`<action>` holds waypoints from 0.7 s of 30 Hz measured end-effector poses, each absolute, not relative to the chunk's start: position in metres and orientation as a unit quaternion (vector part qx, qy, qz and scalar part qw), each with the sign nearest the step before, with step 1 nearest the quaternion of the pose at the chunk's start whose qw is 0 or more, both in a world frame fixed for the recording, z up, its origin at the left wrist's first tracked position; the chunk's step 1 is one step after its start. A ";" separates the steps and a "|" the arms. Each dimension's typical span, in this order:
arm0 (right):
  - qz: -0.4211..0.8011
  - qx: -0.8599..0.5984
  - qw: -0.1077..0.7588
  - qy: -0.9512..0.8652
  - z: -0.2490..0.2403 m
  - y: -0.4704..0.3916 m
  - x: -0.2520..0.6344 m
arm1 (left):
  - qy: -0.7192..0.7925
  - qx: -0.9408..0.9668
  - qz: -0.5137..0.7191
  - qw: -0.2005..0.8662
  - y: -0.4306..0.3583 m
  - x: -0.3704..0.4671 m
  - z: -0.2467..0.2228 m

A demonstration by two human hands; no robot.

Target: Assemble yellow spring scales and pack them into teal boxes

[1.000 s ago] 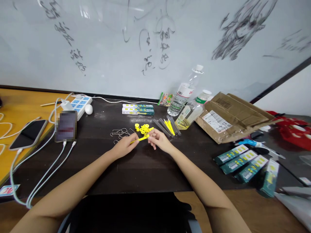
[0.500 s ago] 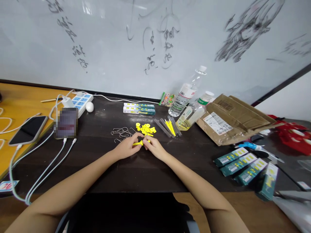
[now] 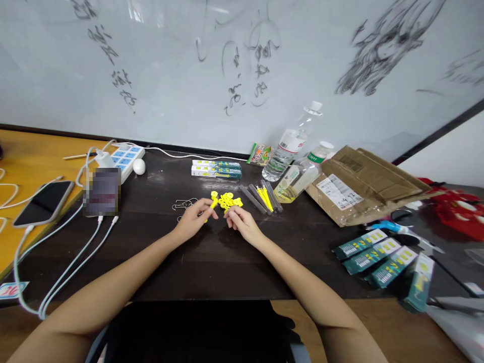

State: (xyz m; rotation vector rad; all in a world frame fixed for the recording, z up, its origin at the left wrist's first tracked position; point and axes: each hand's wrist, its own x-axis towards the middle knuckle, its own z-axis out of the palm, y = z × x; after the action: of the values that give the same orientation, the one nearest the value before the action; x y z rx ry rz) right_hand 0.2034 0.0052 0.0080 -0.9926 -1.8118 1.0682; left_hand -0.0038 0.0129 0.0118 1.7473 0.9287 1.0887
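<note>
My left hand [image 3: 194,219] is closed around a small yellow plastic rod [image 3: 214,203], which tilts upward from between the fingers and thumb. To its right, my right hand [image 3: 244,224] has its fingers curled together in a pinch; whatever they hold, if anything, is hidden. Just beyond both hands lies a heap of small yellow plastic pieces [image 3: 228,199]. Bent metal wire hooks [image 3: 184,203] are partly covered by my left hand. Beyond my right hand lie several yellow rods [image 3: 265,198] among dark translucent strips [image 3: 252,199].
Two slim boxes [image 3: 216,171] lie at the back, near a snack packet [image 3: 259,154], a water bottle [image 3: 289,143] and a second bottle [image 3: 302,174]. Rightward are a cardboard parcel [image 3: 363,181] and several green boxes [image 3: 391,267]. A power strip [image 3: 128,160] and charging cables occupy the left.
My hands have moved apart. The yellow rod, earlier lying level between both hands, is now tilted upward in my left hand alone.
</note>
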 end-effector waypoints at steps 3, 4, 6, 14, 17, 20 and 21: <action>0.360 -0.414 0.406 -0.731 0.006 0.008 0.208 | 0.393 0.567 0.563 0.455 0.022 -0.011 0.014; 0.326 -0.422 0.400 -0.745 0.005 0.009 0.209 | 0.386 0.531 0.597 0.461 0.025 -0.014 0.015; 0.248 -0.433 0.368 -0.785 0.003 0.009 0.210 | 0.374 0.484 0.637 0.469 0.030 -0.017 0.015; -0.010 -0.366 0.141 -0.920 0.010 0.022 0.178 | 0.398 0.492 0.632 0.447 0.031 -0.016 0.009; -0.036 -0.352 0.064 -0.933 0.018 0.028 0.155 | 0.400 0.496 0.621 0.456 0.031 -0.016 0.009; -0.041 -0.378 0.003 -0.925 0.028 0.031 0.136 | 0.400 0.485 0.609 0.484 0.030 -0.016 0.011; -0.035 -0.395 -0.016 -0.918 0.033 0.030 0.132 | 0.400 0.480 0.606 0.492 0.030 -0.016 0.012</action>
State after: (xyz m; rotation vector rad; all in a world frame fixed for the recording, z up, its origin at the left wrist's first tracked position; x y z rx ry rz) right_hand 0.1315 0.0304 0.0327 -1.2538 -2.9133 -0.1101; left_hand -0.0163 0.0297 0.0118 1.1655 0.9714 1.4703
